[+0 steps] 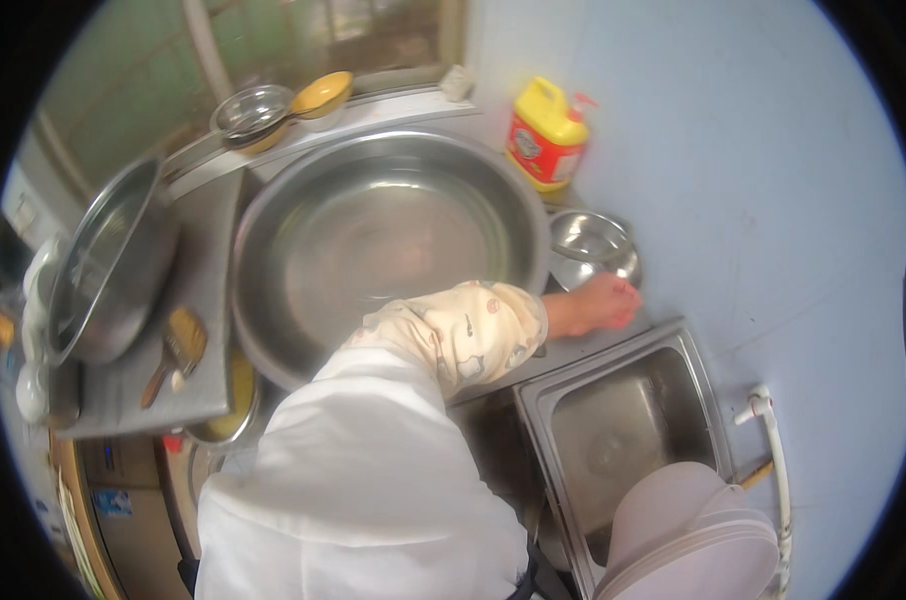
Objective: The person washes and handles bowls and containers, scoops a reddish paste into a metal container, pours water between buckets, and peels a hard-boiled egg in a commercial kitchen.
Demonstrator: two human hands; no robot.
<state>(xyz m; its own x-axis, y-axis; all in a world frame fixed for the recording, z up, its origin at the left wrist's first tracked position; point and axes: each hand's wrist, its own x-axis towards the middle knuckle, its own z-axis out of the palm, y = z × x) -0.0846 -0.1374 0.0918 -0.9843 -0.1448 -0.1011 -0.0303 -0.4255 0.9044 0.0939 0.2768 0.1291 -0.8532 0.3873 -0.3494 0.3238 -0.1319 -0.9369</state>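
My left hand [605, 302], at the end of a patterned cream sleeve, is beside the near rim of the shiny metal bowls [589, 236] at the right. Its fingers look curled and blurred; whether they hold anything is unclear. The forearm crosses the near edge of a very large round metal basin [393, 240], which seems to hold clear liquid. My right hand is out of view. A yellow and red pump jug [549, 135] stands behind the bowls, against the wall.
A steel sink [610, 442] lies at the near right, with pale plastic containers [685, 532] overlapping it and a white pipe [779, 465] beside it. At left, a tilted metal basin [115, 262] and a wooden-handled brush [182, 345] rest on a metal surface. Bowls [254, 116] line the windowsill.
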